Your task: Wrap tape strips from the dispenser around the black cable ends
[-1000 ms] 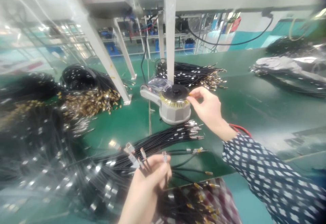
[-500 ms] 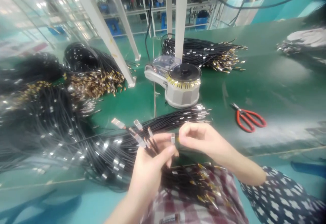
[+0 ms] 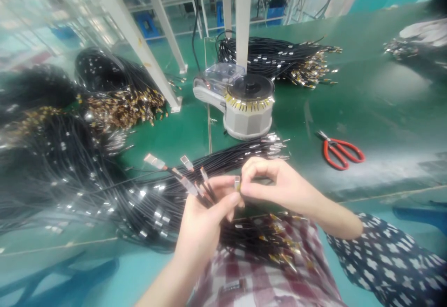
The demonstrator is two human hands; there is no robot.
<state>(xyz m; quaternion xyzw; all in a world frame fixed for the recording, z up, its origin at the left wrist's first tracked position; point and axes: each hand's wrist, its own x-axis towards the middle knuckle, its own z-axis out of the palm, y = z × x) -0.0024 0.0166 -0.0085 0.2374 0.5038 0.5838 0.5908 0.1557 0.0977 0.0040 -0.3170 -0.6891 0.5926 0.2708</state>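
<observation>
Several black cables with metal connectors (image 3: 187, 184) stick out of my left hand (image 3: 206, 218), which is closed round them. Between its thumb and forefinger a small metal connector (image 3: 237, 183) stands upright. My right hand (image 3: 275, 183) is closed in a pinch at that connector's right side, touching or almost touching it; a tiny yellow bit shows there. Just below the hands, a bundle of black cables with yellow-marked tips (image 3: 275, 244) lies across the lap, over a checked apron (image 3: 240, 279).
Behind the hands stands a white round tape dispenser (image 3: 247, 116). Red-handled pliers (image 3: 340, 151) lie on the green table (image 3: 366, 106) at the right. Cable bundles (image 3: 122, 109) cover the left, another (image 3: 272, 60) lies behind the dispenser. White posts (image 3: 242, 23) rise from the table.
My right hand has come closer to my left, closing the small gap at the upright connector. The whole view has shifted slightly, so the table items appear higher.
</observation>
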